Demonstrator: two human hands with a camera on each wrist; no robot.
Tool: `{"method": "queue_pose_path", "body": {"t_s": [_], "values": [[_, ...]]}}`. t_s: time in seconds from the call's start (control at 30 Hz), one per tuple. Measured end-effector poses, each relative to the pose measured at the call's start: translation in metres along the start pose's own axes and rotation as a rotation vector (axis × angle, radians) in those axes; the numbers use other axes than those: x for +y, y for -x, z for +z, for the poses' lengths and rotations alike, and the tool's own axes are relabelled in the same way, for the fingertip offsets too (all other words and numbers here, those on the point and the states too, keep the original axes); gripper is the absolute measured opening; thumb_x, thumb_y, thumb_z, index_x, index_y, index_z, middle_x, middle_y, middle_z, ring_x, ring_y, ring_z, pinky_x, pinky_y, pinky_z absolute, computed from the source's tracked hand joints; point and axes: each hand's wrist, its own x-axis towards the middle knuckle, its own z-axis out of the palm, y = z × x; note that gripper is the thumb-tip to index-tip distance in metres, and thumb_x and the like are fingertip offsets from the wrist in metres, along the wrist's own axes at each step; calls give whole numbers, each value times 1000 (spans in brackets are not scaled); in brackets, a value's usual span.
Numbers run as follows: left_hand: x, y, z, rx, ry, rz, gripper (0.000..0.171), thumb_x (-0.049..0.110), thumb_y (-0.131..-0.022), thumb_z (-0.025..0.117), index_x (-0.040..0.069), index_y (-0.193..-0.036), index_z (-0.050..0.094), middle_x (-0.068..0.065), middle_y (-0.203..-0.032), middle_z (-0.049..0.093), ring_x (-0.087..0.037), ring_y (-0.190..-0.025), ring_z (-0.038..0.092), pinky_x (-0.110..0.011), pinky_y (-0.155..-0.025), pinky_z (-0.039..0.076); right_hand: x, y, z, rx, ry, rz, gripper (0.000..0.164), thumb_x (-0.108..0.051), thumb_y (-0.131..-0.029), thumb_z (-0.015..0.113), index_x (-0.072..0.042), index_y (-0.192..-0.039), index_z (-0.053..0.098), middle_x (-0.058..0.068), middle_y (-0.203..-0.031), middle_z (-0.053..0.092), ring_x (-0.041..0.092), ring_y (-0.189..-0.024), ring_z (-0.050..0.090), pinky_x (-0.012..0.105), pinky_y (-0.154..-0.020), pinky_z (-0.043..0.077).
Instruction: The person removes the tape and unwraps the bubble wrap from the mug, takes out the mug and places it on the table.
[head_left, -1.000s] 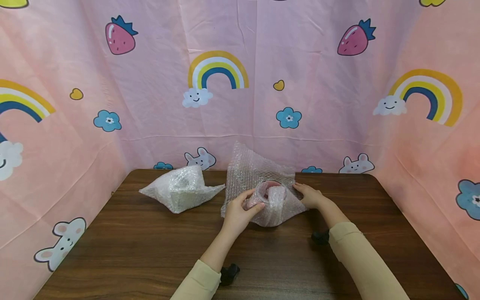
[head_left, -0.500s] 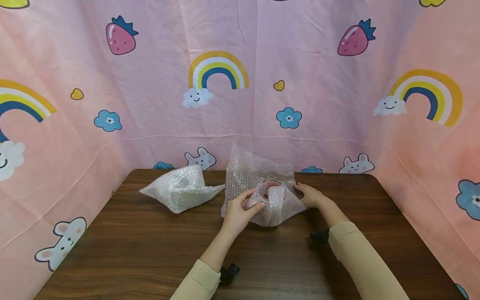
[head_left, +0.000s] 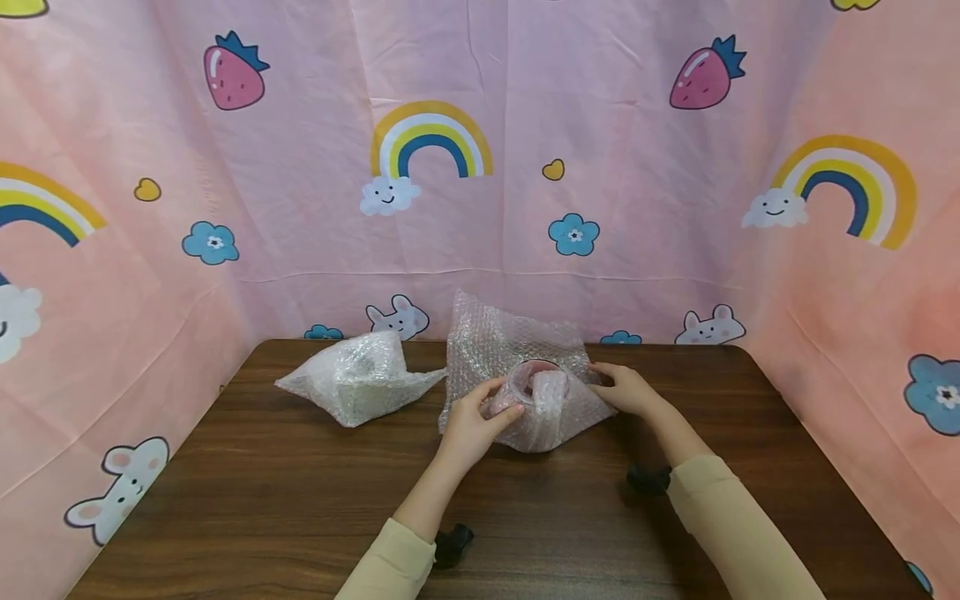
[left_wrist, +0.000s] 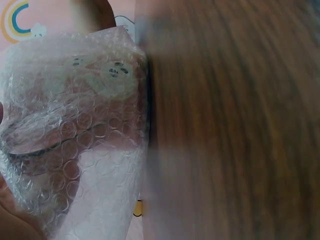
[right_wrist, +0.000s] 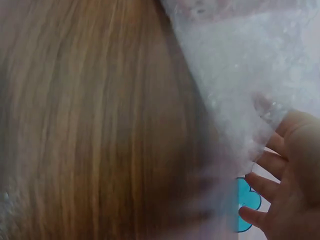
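Note:
A pink cup point(head_left: 538, 371) with a dark rim stands in a sheet of bubble wrap point(head_left: 517, 333) on the table, one strip tucked over its rim. Its printed animal faces show through the plastic in the left wrist view. My left hand point(head_left: 468, 425) grips the near-left side of the wrapped cup, thumb in front and fingers behind. My right hand point(head_left: 626, 390) holds the wrap's loose right corner between thumb and fingers. In the right wrist view, the fingers point(right_wrist: 272, 162) spread beside the wrap's edge, with the fingertips partly behind the cloudy plastic.
A second bubble-wrapped bundle point(head_left: 360, 379) lies to the left, its pointed tail close to the open sheet. The brown wooden table point(head_left: 300, 508) ends at a pink printed curtain point(head_left: 480, 242) behind and at both sides.
The right hand's thumb and fingers have shifted slightly at the wrap's corner. The wrap's upper flap has sunk a little to the left. The left hand keeps its grip on the cup.

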Motion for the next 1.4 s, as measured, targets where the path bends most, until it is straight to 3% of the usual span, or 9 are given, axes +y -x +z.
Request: {"method": "queue_pose_path", "body": {"t_s": [0.43,0.7,0.87,1.2,1.4], "values": [[-4,1,-2,-23,-67,58,62,46,-84,71,14,-135,55,-14,-122,63,-26,-116,55,-49,-94,44,-24,14,-2,114,-221,-37,54,-37,-97,56,0,-135,52,21,-137,49,40,-128,41,57,-99,37],[-4,2,-3,-32,-78,57,62,47,-85,70,16,-136,54,-16,-122,62,-29,-115,56,-51,-92,44,-35,25,-1,102,-356,-81,50,-29,-98,57,2,-136,50,20,-133,54,38,-123,47,53,-95,42],[-5,2,-4,-44,-91,51,63,49,-85,69,18,-137,53,-15,-124,61,-27,-117,54,-51,-94,43,-45,33,-2,82,-395,-118,45,-21,-98,57,3,-136,51,21,-135,51,37,-121,50,52,-95,43],[-4,4,-6,-60,-89,69,59,45,-87,68,18,-138,53,-13,-127,60,-26,-119,52,-52,-97,40,-46,39,5,101,-390,-146,41,-24,-95,62,1,-127,60,20,-131,55,36,-122,49,52,-94,43],[-4,6,-6,-63,-96,73,59,46,-89,65,19,-139,51,-10,-135,54,-26,-126,47,-51,-99,39,-46,42,9,126,-377,-146,37,-23,-94,64,3,-121,63,19,-124,60,29,-112,56,39,-87,49]]}}
